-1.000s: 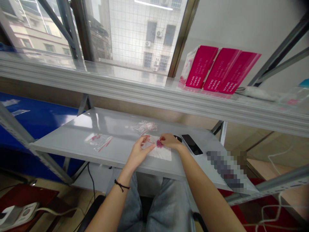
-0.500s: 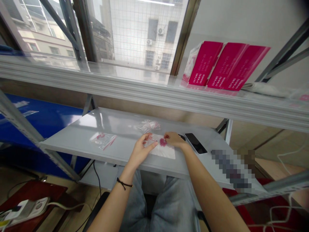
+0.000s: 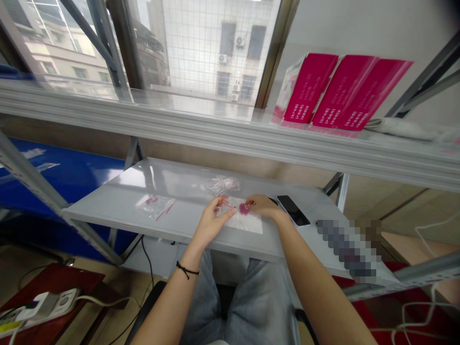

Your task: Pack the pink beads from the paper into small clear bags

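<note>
A small cluster of pink beads (image 3: 244,208) lies on a white paper sheet (image 3: 244,221) on the grey metal shelf (image 3: 118,211). My right hand (image 3: 262,205) pinches the cluster's far side with its fingertips. My left hand (image 3: 215,218) sits just left of it, its thumb and fingers closed on a thin red thread (image 3: 229,205) running to the beads. Part of the cluster is hidden by my fingertips.
Two small clear plastic bags (image 3: 156,207) (image 3: 221,184) with red contents lie beyond my hands. A black smartphone (image 3: 293,210) lies to the right, beside a pixelated patch (image 3: 347,249). Magenta boxes (image 3: 341,91) stand on the shelf above, limiting room overhead.
The whole scene has shifted slightly up and right as my head moved. My hands remain at the beads, with no visible change of hold.
</note>
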Motion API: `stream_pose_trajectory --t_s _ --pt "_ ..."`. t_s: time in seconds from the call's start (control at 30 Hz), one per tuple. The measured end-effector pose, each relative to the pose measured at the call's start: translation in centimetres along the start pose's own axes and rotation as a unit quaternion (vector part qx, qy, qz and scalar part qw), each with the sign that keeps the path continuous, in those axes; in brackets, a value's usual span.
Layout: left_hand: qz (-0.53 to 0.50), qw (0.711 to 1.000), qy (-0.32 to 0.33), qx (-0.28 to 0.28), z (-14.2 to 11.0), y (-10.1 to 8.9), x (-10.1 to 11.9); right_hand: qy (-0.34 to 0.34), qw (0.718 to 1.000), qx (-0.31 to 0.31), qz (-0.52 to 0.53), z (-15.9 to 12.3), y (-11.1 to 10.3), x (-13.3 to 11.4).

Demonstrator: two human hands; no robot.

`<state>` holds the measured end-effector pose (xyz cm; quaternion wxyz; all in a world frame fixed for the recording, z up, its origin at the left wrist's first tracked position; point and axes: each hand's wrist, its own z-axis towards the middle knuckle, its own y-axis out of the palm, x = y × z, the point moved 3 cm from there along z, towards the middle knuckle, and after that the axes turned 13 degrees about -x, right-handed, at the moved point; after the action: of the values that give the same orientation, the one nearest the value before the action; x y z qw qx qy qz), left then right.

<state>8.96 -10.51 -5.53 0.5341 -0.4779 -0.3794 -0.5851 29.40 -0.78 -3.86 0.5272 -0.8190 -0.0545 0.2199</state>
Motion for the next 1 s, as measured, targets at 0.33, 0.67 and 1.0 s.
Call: stream_pose_trajectory --t_s 0.33,0.67,1.0 --pt "0.019 1.000 0.011 -0.005 -0.1 -0.2 0.1 0.009 1.000 0.004 -0.012 0.4 0.4 0.1" --pt "0.034 0.999 0.011 -0.014 -0.2 0.1 -0.2 0.023 0.999 0.011 -0.033 0.7 0.4 -0.3" --pt "0.037 0.999 0.017 -0.013 -0.2 0.3 -0.4 0.062 0.996 -0.017 -0.060 1.5 0.7 -0.2"
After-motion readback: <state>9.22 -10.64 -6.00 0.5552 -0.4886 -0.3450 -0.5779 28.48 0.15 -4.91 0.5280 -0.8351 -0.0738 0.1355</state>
